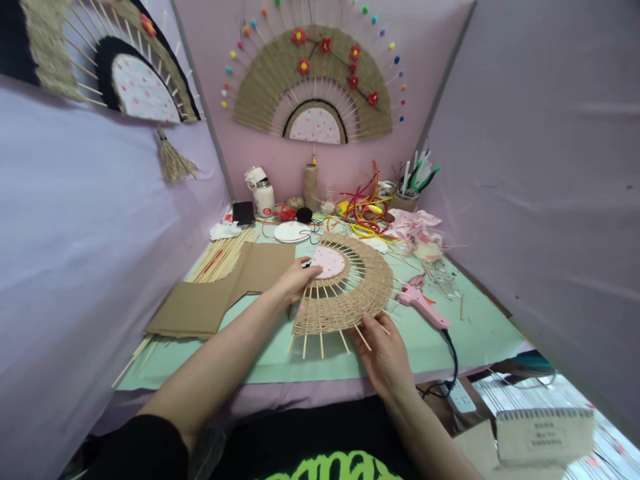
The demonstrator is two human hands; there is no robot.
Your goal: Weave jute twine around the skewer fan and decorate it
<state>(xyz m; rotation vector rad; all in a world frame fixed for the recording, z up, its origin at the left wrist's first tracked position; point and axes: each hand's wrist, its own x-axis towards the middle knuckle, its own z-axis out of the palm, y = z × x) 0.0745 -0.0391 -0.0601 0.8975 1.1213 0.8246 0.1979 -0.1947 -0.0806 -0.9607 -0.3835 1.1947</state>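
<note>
A woven fan [367, 293] of tan twine on thin wooden sticks is held up over the table, its straight side turned to the left. At its centre is a white half-round patch [329, 263] with pink dots. My left hand [299, 279] is closed on the fan beside this patch, thumb on top and fingers mostly hidden. My right hand [383, 350] grips the outer woven edge near the bare stick ends, with the thumb in front and the other fingers underneath. Right of the fan, a pink glue gun [423, 305] lies on the table, apart from both hands.
Cut cardboard [193, 308] and a bundle of thin sticks [220, 260] lie left on the green table [280, 363]. Behind are a white bottle [264, 199], a twine spool [311, 187] and coloured pipe cleaners [367, 207]. A power strip [460, 398] sits lower right.
</note>
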